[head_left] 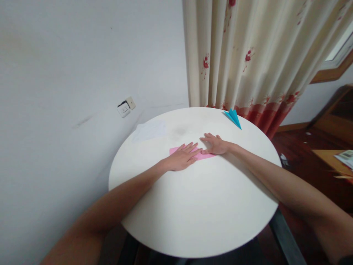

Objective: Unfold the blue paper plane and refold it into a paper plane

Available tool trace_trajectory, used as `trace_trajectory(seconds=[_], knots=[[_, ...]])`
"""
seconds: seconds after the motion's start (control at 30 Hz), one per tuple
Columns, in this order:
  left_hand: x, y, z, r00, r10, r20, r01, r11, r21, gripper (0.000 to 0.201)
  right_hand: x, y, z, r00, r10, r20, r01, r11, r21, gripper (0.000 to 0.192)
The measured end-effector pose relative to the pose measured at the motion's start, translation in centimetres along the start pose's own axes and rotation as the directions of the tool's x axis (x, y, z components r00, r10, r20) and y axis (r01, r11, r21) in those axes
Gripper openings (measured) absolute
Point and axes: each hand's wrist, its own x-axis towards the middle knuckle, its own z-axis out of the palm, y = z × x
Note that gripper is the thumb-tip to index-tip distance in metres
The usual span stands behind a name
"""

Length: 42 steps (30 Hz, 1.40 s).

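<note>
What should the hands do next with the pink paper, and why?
Probably slide the right hand along the pink paper to press it flat. Both hands lie flat on it, the left hand pinning one end, so it looks folded into a narrow strip. A finished blue paper plane sits near the table's far edge.

A round white tabletop [198, 213] stands close to a pale wall [68, 73]. A blue paper plane [233, 117] lies at the tabletop's far edge, toward the right. A white sheet of paper [149, 130] lies flat near its far left edge. A white wall socket [126, 107] sits on the wall beyond that edge. Behind the far edge hangs a cream curtain [248, 55] with red flowers and a red hem. Dark wooden floor [300, 154] shows to the right.
</note>
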Motion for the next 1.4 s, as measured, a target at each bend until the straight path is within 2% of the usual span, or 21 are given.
trace_trajectory(seconds=[0.2, 0.33, 0.4, 0.6, 0.73, 0.83, 1.0, 1.23, 1.3, 1.4], knots=[[0.0, 0.0, -0.1, 1.0, -0.009, 0.014, 0.009, 1.0, -0.016, 0.061, -0.9, 0.5, -1.7, 0.993, 0.027, 0.117, -0.025, 1.0, -0.013, 0.11], [-0.1, 0.0, -0.2, 1.0, -0.002, 0.009, 0.002, 1.0, -0.025, 0.06, -1.4, 0.8, -1.9, 0.991, 0.022, 0.132, -0.021, 1.0, -0.004, 0.111], [-0.1, 0.0, -0.2, 1.0, -0.003, 0.005, 0.003, 1.0, -0.019, 0.061, -1.3, 0.6, -1.5, 0.995, 0.028, 0.097, -0.027, 1.0, -0.008, 0.106], [0.0, -0.1, 0.1, 1.0, -0.004, -0.014, 0.004, 1.0, 0.011, 0.067, -0.1, -1.1, 0.9, 0.991, 0.078, -0.105, -0.085, 0.995, -0.061, 0.086], [0.1, -0.1, 0.1, 1.0, -0.006, -0.007, 0.006, 1.0, 0.013, 0.067, 0.4, -1.6, 1.3, 0.989, 0.073, -0.13, -0.083, 0.994, -0.07, 0.079], [0.0, -0.1, 0.1, 1.0, -0.003, -0.01, 0.003, 1.0, 0.008, 0.067, 0.2, -1.2, 0.5, 0.994, 0.083, -0.071, -0.088, 0.993, -0.073, 0.084], [-0.1, -0.2, 0.0, 1.0, -0.01, -0.012, 0.01, 1.0, -0.002, 0.069, -0.9, 0.5, -1.7, 0.99, 0.086, 0.116, -0.078, 0.994, -0.07, 0.109], [-0.1, 0.0, -0.2, 1.0, -0.018, -0.009, 0.018, 1.0, -0.009, 0.067, -1.9, 2.4, -2.7, 0.985, 0.041, 0.167, -0.036, 0.999, -0.033, 0.121], [-0.2, 0.1, -0.3, 1.0, -0.013, -0.007, 0.013, 1.0, -0.008, 0.066, -1.9, 2.5, -2.5, 0.987, -0.005, 0.158, 0.005, 1.0, -0.005, 0.114], [-0.2, 0.3, -0.6, 1.0, -0.006, 0.004, 0.006, 1.0, -0.008, 0.063, -1.5, 2.0, -1.7, 1.0, -0.006, 0.015, 0.005, 0.997, 0.071, 0.086]])
